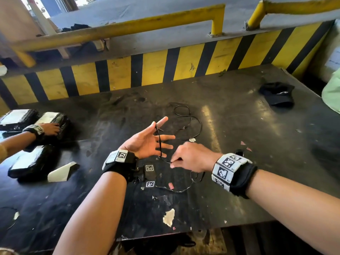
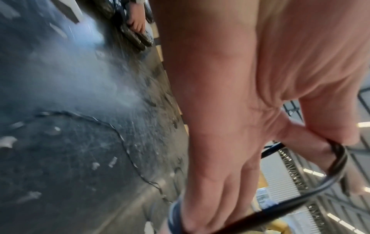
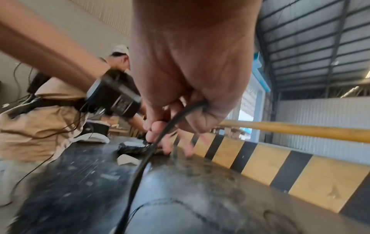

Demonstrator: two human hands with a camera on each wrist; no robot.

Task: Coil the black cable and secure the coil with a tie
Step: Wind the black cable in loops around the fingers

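My left hand (image 1: 147,142) is held palm up above the dark table (image 1: 248,172), fingers spread and straight. A thin black cable (image 1: 160,144) runs in a loop across the palm, from the thumb side to the little-finger side. In the left wrist view the thumb presses the cable (image 2: 338,159) against a finger, and the loop passes round the hand (image 2: 220,118). Just to its right, my right hand (image 1: 191,157) pinches the cable between thumb and fingertips. The right wrist view shows the cable (image 3: 158,139) leaving that hand (image 3: 190,63) down to the table. Loose cable lies beyond and under my hands.
Another person's hand (image 1: 49,128) rests on black wrapped packages (image 1: 33,162) at the left. A black cap (image 1: 276,93) lies at the far right. A yellow-and-black striped barrier (image 1: 152,70) bounds the table's far side. Two small marker tags (image 1: 149,168) sit under my left wrist.
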